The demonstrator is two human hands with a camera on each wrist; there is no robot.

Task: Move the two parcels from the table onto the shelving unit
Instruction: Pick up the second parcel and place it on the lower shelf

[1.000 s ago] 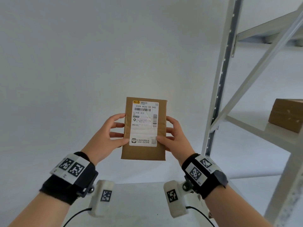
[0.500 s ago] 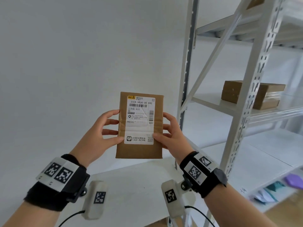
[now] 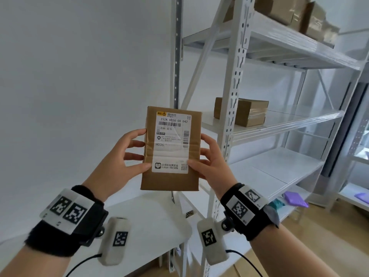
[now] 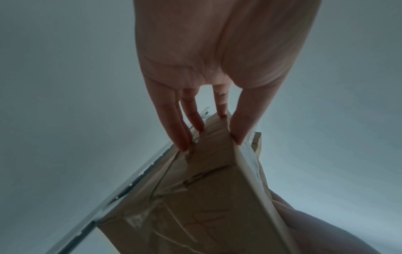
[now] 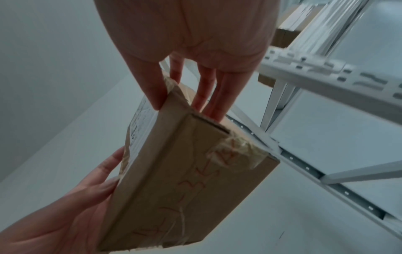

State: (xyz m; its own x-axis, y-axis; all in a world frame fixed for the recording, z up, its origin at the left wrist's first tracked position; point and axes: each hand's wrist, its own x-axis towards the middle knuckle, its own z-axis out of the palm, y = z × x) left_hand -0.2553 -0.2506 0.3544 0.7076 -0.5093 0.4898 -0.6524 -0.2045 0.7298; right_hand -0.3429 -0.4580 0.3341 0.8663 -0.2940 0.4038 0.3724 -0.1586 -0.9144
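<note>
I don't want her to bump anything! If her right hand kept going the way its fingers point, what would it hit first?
The right hand points up and left, its fingers already touching the flat brown cardboard parcel it holds. Beyond that, probably only the plain white wall, though depth is unclear.

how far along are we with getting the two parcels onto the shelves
Possibly done: a brown box already sits on the middle shelf, though I cannot tell if it is one of the two. In hand: left hand and right hand hold the labelled parcel. Left: shelving it.
</note>
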